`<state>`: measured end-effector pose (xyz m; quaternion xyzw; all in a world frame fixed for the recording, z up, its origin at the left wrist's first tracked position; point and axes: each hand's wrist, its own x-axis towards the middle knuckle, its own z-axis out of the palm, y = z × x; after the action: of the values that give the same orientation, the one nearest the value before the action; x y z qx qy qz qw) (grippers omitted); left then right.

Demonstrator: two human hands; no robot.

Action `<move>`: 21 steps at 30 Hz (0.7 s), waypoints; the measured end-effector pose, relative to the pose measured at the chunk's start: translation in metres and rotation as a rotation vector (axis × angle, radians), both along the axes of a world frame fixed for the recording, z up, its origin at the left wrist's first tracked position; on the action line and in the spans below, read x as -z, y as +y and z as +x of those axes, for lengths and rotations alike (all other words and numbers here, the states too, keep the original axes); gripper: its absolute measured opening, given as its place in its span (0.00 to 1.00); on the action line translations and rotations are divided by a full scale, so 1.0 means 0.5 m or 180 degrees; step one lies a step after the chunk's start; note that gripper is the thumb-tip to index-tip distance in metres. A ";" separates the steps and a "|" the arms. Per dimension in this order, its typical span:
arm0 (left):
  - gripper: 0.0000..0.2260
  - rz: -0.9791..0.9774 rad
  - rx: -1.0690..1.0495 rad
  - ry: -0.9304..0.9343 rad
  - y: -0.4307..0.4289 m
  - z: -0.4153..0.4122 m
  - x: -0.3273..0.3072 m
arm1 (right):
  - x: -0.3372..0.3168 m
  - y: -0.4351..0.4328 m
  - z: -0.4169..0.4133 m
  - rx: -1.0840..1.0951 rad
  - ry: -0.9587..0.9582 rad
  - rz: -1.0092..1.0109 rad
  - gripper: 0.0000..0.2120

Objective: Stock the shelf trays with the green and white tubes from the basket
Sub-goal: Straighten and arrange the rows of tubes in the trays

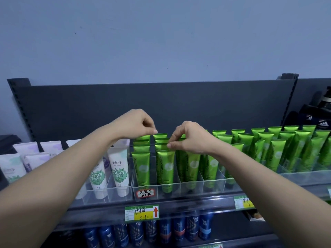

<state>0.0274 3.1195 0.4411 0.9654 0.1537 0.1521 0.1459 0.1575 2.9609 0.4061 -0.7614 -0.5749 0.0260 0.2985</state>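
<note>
Both arms [53, 176] reach to the shelf [179, 202]. Left grip [134, 124] and right grip [191, 138] each pinch a green tube [165, 169] top, maybe to stand them straight in the clear tray [211, 185].

Shelf [197, 201] under trays [180, 191] (clear plastic)

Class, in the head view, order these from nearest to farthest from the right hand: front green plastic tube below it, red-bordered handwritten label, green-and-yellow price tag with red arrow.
1. Front green plastic tube: just under the right hand.
2. Red-bordered handwritten label: tray front.
3. Green-and-yellow price tag: shelf edge below.
</note>
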 end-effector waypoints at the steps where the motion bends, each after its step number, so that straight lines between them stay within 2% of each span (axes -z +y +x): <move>1: 0.03 0.0124 -0.0025 -0.0034 0.000 0.015 0.001 | 0.001 0.001 0.003 0.0046 -0.0028 0.0046 0.04; 9: 0.08 0.1059 -0.0460 0.0457 0.029 0.123 0.047 | 0.012 0.037 0.025 0.0552 -0.0535 0.0162 0.06; 13: 0.03 0.0976 -0.0444 0.0585 0.043 0.139 0.057 | 0.010 0.060 0.028 0.0679 -0.0740 -0.0101 0.07; 21: 0.03 0.0767 -0.0389 0.0149 0.050 0.142 0.074 | 0.020 0.077 0.036 0.0653 -0.0663 -0.0115 0.05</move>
<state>0.0985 3.1444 0.4041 0.9680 0.1961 0.1555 0.0157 0.1754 2.9996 0.3961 -0.8200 -0.5214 -0.0734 0.2245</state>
